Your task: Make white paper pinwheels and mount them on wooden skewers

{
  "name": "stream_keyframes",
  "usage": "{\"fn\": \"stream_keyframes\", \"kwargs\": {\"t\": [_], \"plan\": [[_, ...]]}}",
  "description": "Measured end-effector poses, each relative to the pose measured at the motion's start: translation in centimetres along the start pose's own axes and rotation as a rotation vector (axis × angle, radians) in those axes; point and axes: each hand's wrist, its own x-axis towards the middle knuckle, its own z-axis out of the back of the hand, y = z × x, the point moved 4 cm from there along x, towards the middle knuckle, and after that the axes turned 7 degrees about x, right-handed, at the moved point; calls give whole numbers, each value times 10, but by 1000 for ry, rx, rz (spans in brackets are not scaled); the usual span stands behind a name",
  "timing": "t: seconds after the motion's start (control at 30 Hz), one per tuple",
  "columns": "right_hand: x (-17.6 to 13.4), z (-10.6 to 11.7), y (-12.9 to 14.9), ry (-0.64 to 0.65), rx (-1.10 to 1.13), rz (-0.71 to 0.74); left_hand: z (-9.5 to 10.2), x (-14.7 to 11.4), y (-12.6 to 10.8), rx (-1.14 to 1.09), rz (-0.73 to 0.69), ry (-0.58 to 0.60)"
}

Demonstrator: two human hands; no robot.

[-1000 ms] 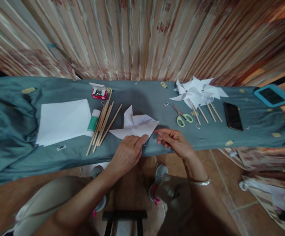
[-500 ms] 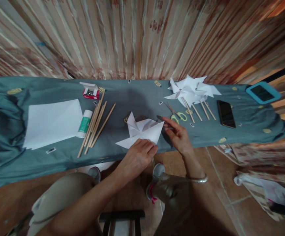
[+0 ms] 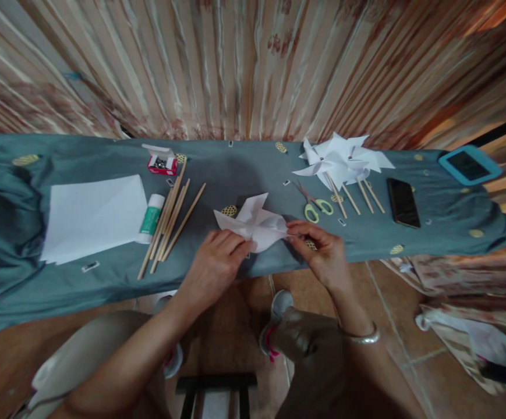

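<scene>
A white paper pinwheel [image 3: 259, 227] with folded blades is held over the front middle of the cloth-covered table. My left hand [image 3: 220, 259] is closed on its lower left blade, thumb and fingers pinching the paper. On the other side, my right hand [image 3: 318, 247] pinches the tip of the right blade between thumb and fingertips. No stick shows under this pinwheel. Just beyond my right hand lie scissors [image 3: 312, 206] with yellow-green handles, their blades pointing away.
Left stand a paper stack [image 3: 95, 215], a glue stick [image 3: 151, 218], several wooden sticks [image 3: 169, 221] and a red box of small metal pieces [image 3: 162, 163]. Right lie finished pinwheels on sticks [image 3: 344, 160], a phone [image 3: 403, 202] and a blue-framed device [image 3: 470, 164]. A curtain [image 3: 235, 70] hangs behind.
The pinwheel has turned in my hands, its blades now pointing differently. My left hand has shifted left to another blade. My right hand has moved slightly nearer me and now pinches a blade tip.
</scene>
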Motion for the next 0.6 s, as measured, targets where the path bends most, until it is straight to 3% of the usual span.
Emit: {"fn": "stream_keyframes", "kwargs": {"t": [0.13,0.23,0.43,0.6], "plan": [[-16,-24,25,114,-231,228,4,-8,22,87,78,17],[-23,-38,34,205,-326,341,-1,-17,17,9,52,63],[-20,-46,32,276,-309,322,-14,-28,2,-82,17,84],[-14,-53,29,213,-265,257,-19,-27,4,-106,52,90]]}}
